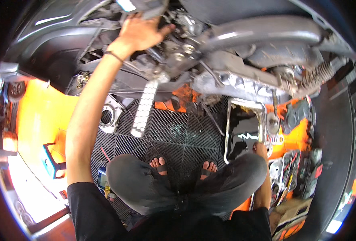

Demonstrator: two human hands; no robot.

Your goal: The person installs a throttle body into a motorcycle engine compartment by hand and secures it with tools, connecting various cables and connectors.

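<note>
My left hand (139, 34) reaches up to the underside of a scooter (174, 60), laid against its frame parts. Its thumb stands apart from the fingers, whose tips are partly lost among the dark parts. Just below hangs a ribbed metal footpeg (145, 108). My right hand (260, 149) is low beside my right knee, at the near right corner of a metal-rimmed tray (226, 134) of dark liquid. Its fingers look curled in; the knee hides part of it, and what they hold, if anything, cannot be made out.
The engine casing (238, 82) and a coil-spring shock (318, 76) extend right. A round-holed metal part (110, 116) lies on the ribbed black mat (178, 136). Tools and parts fill a tray (284, 172) at right, near a cardboard box (292, 217). A blue box (53, 160) stands left.
</note>
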